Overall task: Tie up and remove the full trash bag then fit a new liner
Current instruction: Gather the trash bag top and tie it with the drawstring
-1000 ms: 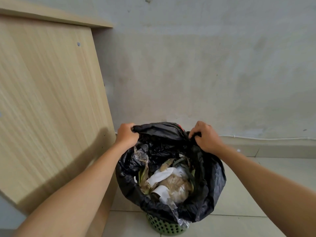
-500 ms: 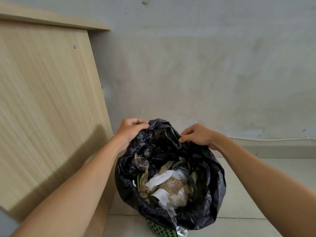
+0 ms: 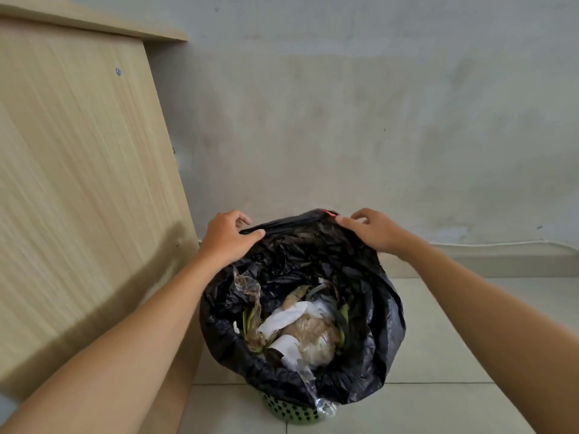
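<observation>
The black trash bag [image 3: 369, 308] is looking crumpled and glossy, its rim rolled outward into a thick, wrinkled collar, and its mouth is gaping wide toward you. Inside, white paper scraps [image 3: 288, 317], a brownish clear plastic wrapper [image 3: 313, 336] and some green leafy waste are piling up near the top. A strip of clear film [image 3: 310, 383] is spilling over the near edge. The bag is sitting in a green perforated basket [image 3: 288, 410], of which only the lower near wall is showing, on the tiled floor [image 3: 438, 355], just beside the wooden cabinet panel [image 3: 78, 183] and close to the grey wall [image 3: 344, 104].

You are holding the far edge of the bag with both hands. Your left hand [image 3: 227, 238] is resting on the far-left rim, thumb lying across the plastic and the other fingers curling over behind it, so the edge is being pinched between them. Your right hand [image 3: 372, 228] is lying on the far-right rim, fingers loosely spread and bent, the tips touching the plastic beside a small red mark [image 3: 329, 213]; whether it is actually gripping the film, you cannot tell from here.

The far rim is being lifted into a raised flap between your 2 hands, while the near rim is sagging low. The opening is reading as an oval, its long axis running from you toward the wall.
</observation>
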